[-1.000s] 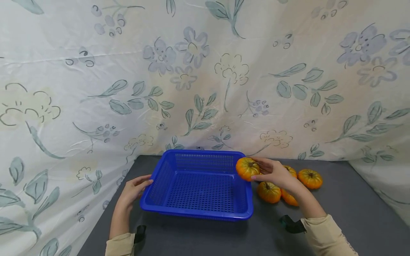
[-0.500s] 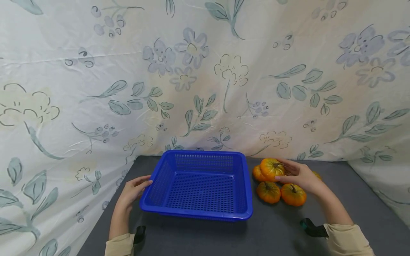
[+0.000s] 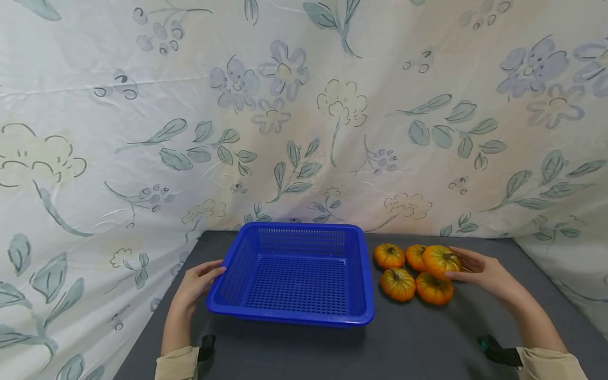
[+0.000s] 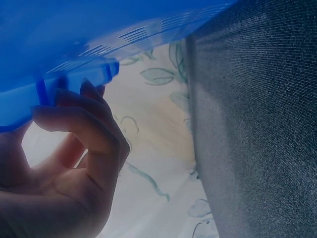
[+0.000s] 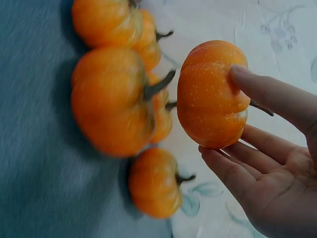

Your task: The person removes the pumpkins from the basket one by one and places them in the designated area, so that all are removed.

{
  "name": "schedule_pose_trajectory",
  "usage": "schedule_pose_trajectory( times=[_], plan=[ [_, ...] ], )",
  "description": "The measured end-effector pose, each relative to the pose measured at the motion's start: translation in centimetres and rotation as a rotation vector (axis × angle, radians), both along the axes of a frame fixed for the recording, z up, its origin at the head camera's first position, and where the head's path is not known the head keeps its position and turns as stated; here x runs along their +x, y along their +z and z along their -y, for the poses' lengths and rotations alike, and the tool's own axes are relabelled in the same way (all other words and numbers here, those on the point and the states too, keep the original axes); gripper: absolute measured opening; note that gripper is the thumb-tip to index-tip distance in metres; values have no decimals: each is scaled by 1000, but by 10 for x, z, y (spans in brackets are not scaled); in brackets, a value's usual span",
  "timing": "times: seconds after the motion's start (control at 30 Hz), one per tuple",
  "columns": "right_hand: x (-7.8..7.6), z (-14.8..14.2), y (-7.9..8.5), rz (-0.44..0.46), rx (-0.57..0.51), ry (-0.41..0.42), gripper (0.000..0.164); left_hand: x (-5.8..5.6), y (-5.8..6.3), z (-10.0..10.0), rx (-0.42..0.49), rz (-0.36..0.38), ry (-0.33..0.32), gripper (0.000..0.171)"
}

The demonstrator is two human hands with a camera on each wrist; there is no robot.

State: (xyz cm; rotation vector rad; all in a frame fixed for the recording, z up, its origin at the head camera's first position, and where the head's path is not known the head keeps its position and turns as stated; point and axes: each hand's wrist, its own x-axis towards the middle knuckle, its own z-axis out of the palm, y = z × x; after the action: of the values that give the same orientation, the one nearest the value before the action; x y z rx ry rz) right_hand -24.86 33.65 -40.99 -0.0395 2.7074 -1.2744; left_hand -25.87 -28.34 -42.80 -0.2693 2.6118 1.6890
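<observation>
A blue perforated plastic basket stands on the dark table, with nothing in it. At its left side my left hand grips the rim; in the left wrist view, curled fingers hook under the blue rim. My right hand holds a small orange pumpkin between thumb and fingers, right of the basket. The right wrist view shows this pumpkin lifted off the table, its stem toward the palm. Other pumpkins lie close below and beside it, including one nearby.
Several more pumpkins sit grouped right of the basket, among them a back-left one, a front-left one and a front-right one. A floral cloth hangs behind the dark table.
My right hand has carried the pumpkin from over the basket's right rim rightward across the other pumpkins to their right side. The left hand and the basket have stayed in place.
</observation>
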Motion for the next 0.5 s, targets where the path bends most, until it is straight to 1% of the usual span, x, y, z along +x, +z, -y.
schedule_pose_trajectory(
  times=[0.13, 0.23, 0.37, 0.5],
  plan=[
    [4, -18, -8, 34, -1, -27, 92, 0, 0, 0, 5, 1, 1, 57],
    [5, -31, -13, 59, 19, -45, 95, 1, 1, 0, 11, -2, 3, 57],
    [6, -46, -20, 96, 80, -61, 98, 1, 0, 0, 5, -4, 3, 57],
    [7, -54, -28, 143, 144, -73, 102, 1, -1, 0, 4, -1, 4, 58]
  ],
)
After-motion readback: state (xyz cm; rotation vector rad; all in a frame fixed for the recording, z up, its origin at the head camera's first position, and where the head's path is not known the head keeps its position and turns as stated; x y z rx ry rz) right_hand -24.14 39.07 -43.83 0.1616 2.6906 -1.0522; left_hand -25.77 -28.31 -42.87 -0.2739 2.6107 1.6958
